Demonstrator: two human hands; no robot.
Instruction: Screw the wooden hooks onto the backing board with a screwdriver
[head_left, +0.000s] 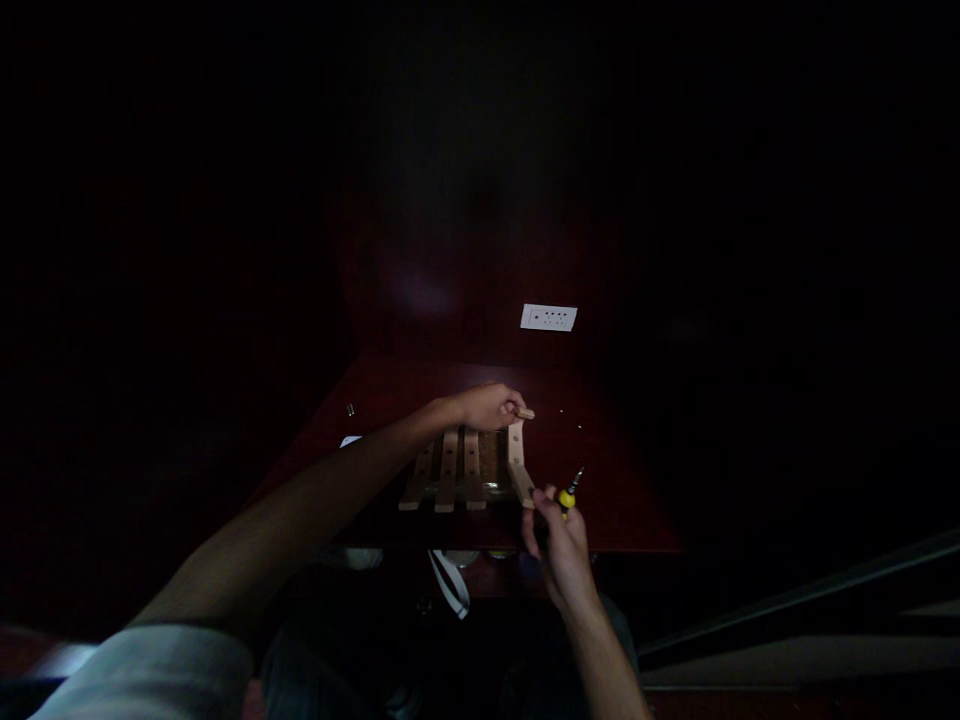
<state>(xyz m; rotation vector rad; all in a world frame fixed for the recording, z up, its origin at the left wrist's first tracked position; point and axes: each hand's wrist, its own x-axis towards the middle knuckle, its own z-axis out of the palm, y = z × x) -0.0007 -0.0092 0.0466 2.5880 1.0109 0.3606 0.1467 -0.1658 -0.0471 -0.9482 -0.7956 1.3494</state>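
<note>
My left hand [491, 405] reaches across and is closed on the far end of a pale wooden strip [516, 447] with dark holes. A short light wooden bit [526, 413] shows at its fingertips; whether it belongs to the strip I cannot tell. Closed around a yellow-handled screwdriver [568, 496], my right hand [559, 540] also touches the strip's near end with thumb and fingers. The screwdriver's metal tip points up and away from the strip. To the left lie several similar wooden strips [447, 475], side by side over a brownish panel [493, 458], partly hidden under my left forearm.
The dark red table [615, 510] meets a back panel with a white socket plate [549, 317]. Small metal pieces [350, 410] lie at the left, and tiny light bits [579, 427] at the right. A white strap [450, 585] hangs below the front edge. Surroundings are very dark.
</note>
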